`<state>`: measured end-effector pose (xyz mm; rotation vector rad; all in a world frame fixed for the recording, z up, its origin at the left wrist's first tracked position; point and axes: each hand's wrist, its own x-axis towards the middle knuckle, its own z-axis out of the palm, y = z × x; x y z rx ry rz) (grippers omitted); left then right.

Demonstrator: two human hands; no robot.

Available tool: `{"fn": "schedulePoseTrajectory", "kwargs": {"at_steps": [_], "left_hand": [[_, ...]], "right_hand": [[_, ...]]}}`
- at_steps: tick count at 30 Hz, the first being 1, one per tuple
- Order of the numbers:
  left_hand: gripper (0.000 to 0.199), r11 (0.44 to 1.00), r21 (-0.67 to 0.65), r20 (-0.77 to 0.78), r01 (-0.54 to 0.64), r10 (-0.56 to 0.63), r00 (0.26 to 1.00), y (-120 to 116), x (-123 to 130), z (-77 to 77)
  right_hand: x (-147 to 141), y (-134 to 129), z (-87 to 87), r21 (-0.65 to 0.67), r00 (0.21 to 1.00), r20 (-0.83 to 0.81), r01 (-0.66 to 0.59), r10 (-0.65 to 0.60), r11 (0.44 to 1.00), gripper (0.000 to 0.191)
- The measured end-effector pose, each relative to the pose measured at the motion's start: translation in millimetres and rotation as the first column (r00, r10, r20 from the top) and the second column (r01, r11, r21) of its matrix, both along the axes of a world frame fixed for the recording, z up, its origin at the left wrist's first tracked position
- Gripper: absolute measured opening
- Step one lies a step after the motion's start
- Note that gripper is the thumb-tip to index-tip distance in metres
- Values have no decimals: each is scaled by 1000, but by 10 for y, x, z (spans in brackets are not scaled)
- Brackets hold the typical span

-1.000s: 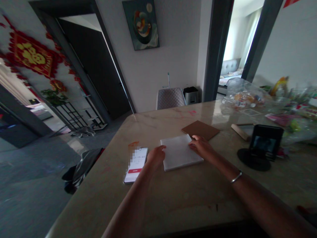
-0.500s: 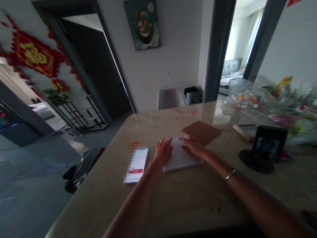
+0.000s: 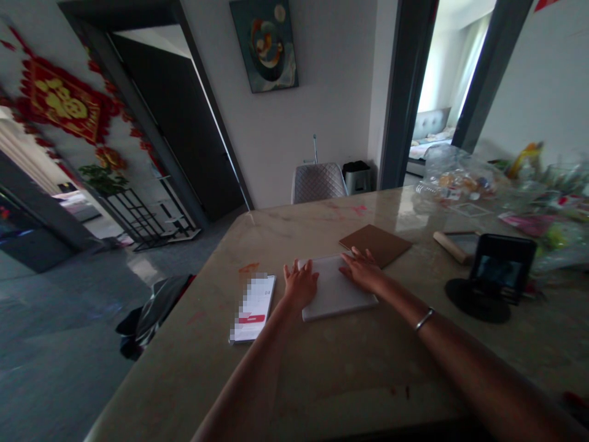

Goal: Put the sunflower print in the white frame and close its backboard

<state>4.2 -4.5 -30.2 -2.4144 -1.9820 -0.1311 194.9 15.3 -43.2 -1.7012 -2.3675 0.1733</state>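
Observation:
A flat, pale, square-cornered piece point(image 3: 332, 291), whose exact kind I cannot make out, lies on the marble-patterned table point(image 3: 350, 374). My left hand point(image 3: 300, 285) rests on its left edge, fingers spread. Across its upper right part lies my right hand point(image 3: 362, 270), fingers also apart, with a silver bracelet point(image 3: 424, 319) on that wrist. Just beyond the right fingertips is a flat brown square point(image 3: 377, 240), partly covered by the pale piece and my hand. A phone point(image 3: 254, 307) with a lit screen lies left of my left hand.
At the right stands a black device on a round base point(image 3: 499, 270). Behind it are a wooden roller-like piece point(image 3: 451, 247) and clear plastic bags point(image 3: 460, 178). A quilted chair point(image 3: 319, 183) stands past the far table edge. Dark clothing point(image 3: 161, 307) hangs at the left edge.
My hands have moved slightly apart, the left one leftward and the right one a little to the right. The pale piece stays in place, more of its far edge showing.

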Motion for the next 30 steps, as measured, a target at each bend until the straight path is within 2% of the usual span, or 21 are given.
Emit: {"fn": "schedulePoseTrajectory", "kwargs": {"at_steps": [5, 12, 14, 16, 19, 23, 27, 30], "left_hand": [[48, 998, 8, -14, -64, 64, 998, -22, -29, 36], [49, 998, -2, -18, -68, 67, 998, -42, -65, 31], [49, 999, -37, 1, -38, 39, 999, -41, -111, 56], [54, 996, -83, 22, 9, -7, 1000, -53, -174, 118], [75, 984, -162, 49, 72, -65, 997, -111, -275, 249], [100, 944, -296, 43, 144, -137, 990, -219, -377, 363], [102, 923, -364, 31, 128, -125, 992, -265, -436, 380], [100, 916, -385, 27, 115, -113, 993, -275, -426, 383]], "right_hand": [[80, -5, -5, -5, 999, 6, 46, -46, 999, 56], [107, -38, -1, -20, 998, -46, 32, -33, 999, 51], [166, -30, -14, -23, 994, -111, -24, 22, 999, 49], [258, -28, -26, -27, 972, -191, -143, 135, 989, 49], [406, -55, -12, -80, 935, -247, -283, 255, 956, 55], [503, -144, 87, -188, 945, -215, -286, 245, 940, 70], [494, -229, 175, -248, 949, -161, -304, 270, 920, 82], [436, -279, 196, -247, 959, -108, -281, 262, 927, 86]]}}
